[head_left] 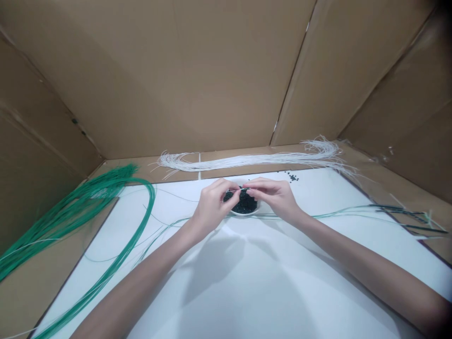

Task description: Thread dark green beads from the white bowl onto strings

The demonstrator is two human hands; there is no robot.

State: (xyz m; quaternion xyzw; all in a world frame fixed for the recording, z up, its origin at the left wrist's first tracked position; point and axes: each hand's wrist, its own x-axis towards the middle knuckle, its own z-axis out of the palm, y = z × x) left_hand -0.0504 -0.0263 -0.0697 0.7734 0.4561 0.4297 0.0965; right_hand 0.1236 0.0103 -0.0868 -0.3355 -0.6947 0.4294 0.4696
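Observation:
Over a white bowl (243, 214) of small black pieces (246, 203), my two hands meet, their fingertips almost touching. My left hand (214, 202) is closed in a pinch on a thin, pale wire (243, 189), a short stretch of which shows between the hands. My right hand (277, 194) is also pinched shut at that wire, thumb against fingers; whatever small thing sits in its fingertips is too small to make out. Below the wrists, several thin green wires (328, 215) run across the white board (226, 292).
A thick bundle of green wires (67, 212) curves along the left side. White wires (247, 160) lie bunched at the back. Loose black pieces (293, 177) are scattered behind my right hand. Dark-sleeved wire ends (406, 212) rest at the right. Cardboard walls (197, 80) enclose the board.

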